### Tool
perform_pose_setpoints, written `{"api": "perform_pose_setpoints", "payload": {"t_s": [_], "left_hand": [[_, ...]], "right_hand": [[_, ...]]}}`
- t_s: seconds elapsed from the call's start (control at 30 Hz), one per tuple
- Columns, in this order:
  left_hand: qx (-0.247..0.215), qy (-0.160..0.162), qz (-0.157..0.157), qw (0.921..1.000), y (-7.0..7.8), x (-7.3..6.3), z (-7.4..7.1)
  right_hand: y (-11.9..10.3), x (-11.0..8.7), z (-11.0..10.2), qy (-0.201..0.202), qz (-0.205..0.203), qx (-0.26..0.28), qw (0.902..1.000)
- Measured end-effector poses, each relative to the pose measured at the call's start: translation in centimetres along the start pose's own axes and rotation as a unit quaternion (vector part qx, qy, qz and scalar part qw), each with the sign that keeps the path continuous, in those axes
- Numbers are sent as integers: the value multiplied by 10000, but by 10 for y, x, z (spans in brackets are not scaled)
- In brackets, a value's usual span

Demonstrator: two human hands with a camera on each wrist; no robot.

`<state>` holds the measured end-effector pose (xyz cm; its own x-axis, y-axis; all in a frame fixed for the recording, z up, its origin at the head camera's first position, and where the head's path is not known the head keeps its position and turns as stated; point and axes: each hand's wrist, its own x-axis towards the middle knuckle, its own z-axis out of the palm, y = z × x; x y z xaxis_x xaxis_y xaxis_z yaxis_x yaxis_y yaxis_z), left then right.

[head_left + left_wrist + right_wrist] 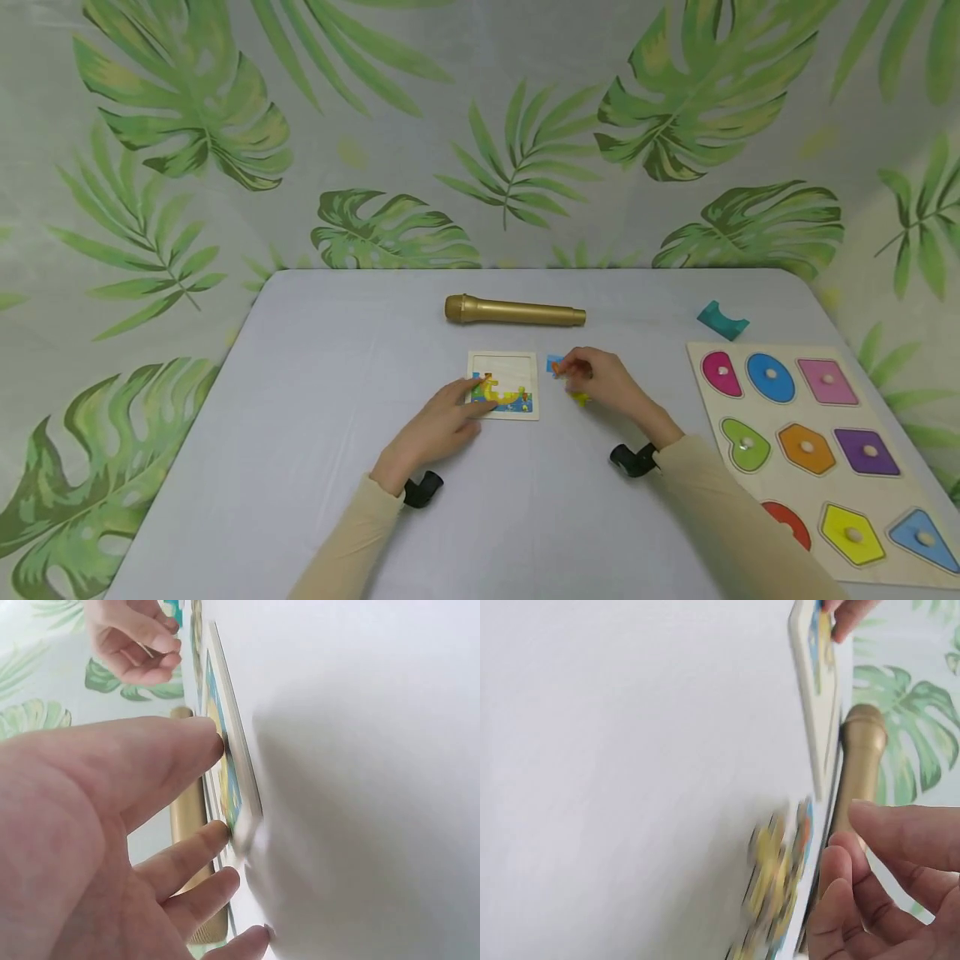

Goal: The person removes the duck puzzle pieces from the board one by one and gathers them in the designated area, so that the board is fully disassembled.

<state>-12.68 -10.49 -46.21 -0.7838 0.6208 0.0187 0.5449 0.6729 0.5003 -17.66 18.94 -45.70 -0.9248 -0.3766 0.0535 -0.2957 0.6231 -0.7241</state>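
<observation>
A small square jigsaw puzzle board (503, 356) lies mid-table, its lower part filled with blue and yellow picture pieces and its upper part bare wood. My left hand (442, 419) rests at its left side, thumb and forefinger stretched over the filled part. In the left wrist view those fingers (191, 742) lie along the frame's near edge. My right hand (600, 382) hovers just right of the board with fingers bent, over loose puzzle pieces (772, 862) in yellow, blue and orange. No piece shows between the right fingertips (862, 814) in the right wrist view.
Behind the board lies a gold toy microphone (517, 312). A wooden shape board (806, 408) with coloured knobbed shapes takes up the table's right side, with a teal curved block (722, 321) at its far edge. A leaf-patterned cloth (517, 167) hangs behind the table.
</observation>
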Motion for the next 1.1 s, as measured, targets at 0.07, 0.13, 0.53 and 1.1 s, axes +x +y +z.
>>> {"api": "perform_pose_setpoints", "payload": {"t_s": [0.07,0.13,0.53,1.1], "left_hand": [[18,1,-34,10000,-2,-2,-1],[46,1,-34,10000,-5,-4,-2],[-59,107,48,9999,-9,-6,-1],[-198,63,-8,9998,-8,-5,-1]], "right_hand": [[-7,6,6,-33,-42,181,9998],[-13,13,15,-111,-73,266,9996],[-48,40,60,-612,-273,627,9958],[-56,45,71,-373,-538,646,9958]]}}
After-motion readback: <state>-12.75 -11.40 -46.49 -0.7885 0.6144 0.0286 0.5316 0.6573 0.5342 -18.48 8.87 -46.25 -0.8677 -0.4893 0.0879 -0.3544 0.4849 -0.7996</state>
